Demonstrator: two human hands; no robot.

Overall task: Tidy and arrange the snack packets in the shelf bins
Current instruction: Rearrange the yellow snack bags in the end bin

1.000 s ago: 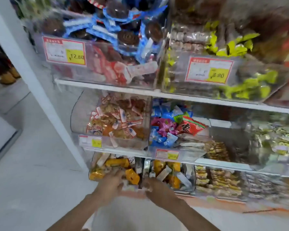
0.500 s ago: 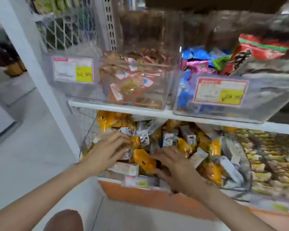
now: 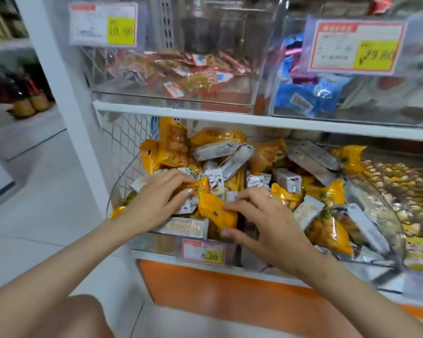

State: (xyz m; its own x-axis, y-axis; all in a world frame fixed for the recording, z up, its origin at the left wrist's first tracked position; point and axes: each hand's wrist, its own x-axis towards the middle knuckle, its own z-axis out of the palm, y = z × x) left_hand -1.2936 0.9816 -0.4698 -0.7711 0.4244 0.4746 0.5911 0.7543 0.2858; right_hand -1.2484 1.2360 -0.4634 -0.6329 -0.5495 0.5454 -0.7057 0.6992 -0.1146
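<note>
Head view tells me the tidying is barely begun: yellow and silver snack packets (image 3: 230, 152) lie jumbled in the bottom bin (image 3: 142, 242). My right hand (image 3: 266, 220) pinches a yellow packet (image 3: 216, 212) near the front; my left hand (image 3: 156, 198) rests half-curled on the heap, gripping nothing I can see.
</note>
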